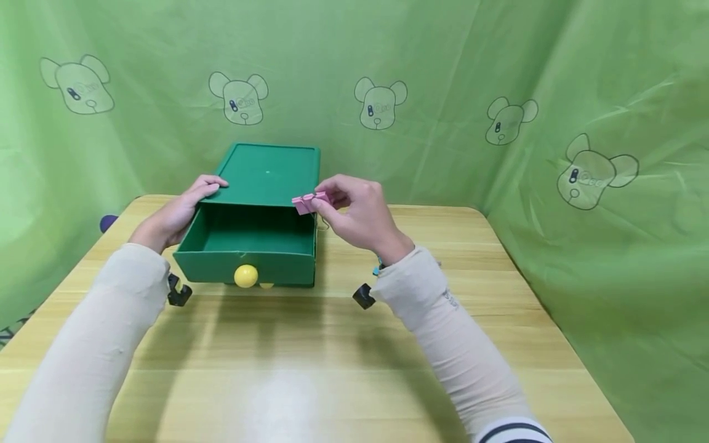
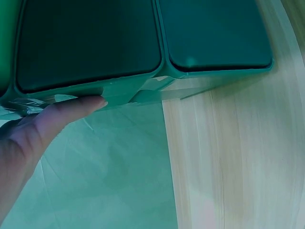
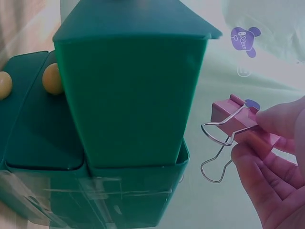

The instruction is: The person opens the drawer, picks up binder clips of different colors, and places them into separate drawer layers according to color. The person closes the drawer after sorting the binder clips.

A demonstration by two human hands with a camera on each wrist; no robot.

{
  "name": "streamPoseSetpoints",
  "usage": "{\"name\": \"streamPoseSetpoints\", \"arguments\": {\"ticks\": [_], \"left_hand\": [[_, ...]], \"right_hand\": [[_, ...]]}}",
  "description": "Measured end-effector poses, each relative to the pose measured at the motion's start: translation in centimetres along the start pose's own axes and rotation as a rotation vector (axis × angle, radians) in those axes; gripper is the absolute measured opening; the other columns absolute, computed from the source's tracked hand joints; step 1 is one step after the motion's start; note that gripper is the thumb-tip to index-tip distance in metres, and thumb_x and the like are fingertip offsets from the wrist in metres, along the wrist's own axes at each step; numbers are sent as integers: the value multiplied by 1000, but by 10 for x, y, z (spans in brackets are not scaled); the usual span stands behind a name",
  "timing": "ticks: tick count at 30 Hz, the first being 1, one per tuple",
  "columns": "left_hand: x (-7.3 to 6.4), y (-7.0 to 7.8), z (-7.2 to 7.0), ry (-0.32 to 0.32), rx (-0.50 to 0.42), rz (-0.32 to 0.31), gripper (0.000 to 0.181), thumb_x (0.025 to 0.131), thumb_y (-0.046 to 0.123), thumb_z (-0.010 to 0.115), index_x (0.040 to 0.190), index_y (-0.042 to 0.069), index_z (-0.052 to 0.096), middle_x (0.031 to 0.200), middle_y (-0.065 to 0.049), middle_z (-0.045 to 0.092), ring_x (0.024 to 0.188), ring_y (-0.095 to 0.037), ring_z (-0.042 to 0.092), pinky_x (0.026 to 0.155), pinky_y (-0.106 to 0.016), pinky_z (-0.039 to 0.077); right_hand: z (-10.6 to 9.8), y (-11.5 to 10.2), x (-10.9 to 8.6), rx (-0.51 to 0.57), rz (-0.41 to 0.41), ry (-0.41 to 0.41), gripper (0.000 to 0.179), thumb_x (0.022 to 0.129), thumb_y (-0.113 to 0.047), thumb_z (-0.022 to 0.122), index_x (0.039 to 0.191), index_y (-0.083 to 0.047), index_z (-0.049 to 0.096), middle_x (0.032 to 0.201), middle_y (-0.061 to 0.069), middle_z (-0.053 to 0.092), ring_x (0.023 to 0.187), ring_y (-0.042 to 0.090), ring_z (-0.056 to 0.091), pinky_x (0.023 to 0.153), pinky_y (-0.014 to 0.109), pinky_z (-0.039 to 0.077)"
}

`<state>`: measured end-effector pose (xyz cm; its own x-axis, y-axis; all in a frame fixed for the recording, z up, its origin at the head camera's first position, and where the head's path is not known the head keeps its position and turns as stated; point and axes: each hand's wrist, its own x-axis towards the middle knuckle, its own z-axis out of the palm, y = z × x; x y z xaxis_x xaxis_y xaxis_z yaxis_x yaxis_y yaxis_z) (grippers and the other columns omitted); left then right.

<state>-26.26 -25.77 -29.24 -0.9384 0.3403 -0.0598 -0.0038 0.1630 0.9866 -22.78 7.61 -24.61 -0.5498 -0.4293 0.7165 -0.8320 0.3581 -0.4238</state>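
Note:
A green drawer cabinet [image 1: 271,175] stands on the table, its top drawer [image 1: 210,267] pulled out towards me. The drawer's front carries a round yellow knob [image 1: 246,275], and the part of its floor in sight is bare. My left hand [image 1: 176,212] rests against the cabinet's upper left edge, fingertips on the top; one straight digit lies along the side in the left wrist view. Over the drawer's right rim, my right hand [image 1: 362,212] pinches pink binder clips [image 1: 302,204] between thumb and fingers. Their silver wire handles [image 3: 217,167] stick out in the right wrist view.
Lower drawers with yellow knobs [image 3: 52,78] sit beneath the pulled-out one. Clear tape [image 3: 133,193] runs across the cabinet's side. A wooden table [image 1: 443,369] carries it, and a green curtain [image 1: 432,74] with animal faces hangs behind and to the right. Black wrist mounts [image 1: 178,291] hang below both sleeves.

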Motion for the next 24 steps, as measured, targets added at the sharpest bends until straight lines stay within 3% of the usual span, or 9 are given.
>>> {"name": "streamPoseSetpoints", "arguments": {"ticks": [24], "left_hand": [[0,-1,-1,-3,-18,6,16,104,46,31,118,44,39,149,-11,2,118,-40,31,77,-39,52]], "right_hand": [[19,-6,12,51,70,-70,9,88,-6,69,93,1,69,83,8,69,69,12,64,67,20,53]]}}
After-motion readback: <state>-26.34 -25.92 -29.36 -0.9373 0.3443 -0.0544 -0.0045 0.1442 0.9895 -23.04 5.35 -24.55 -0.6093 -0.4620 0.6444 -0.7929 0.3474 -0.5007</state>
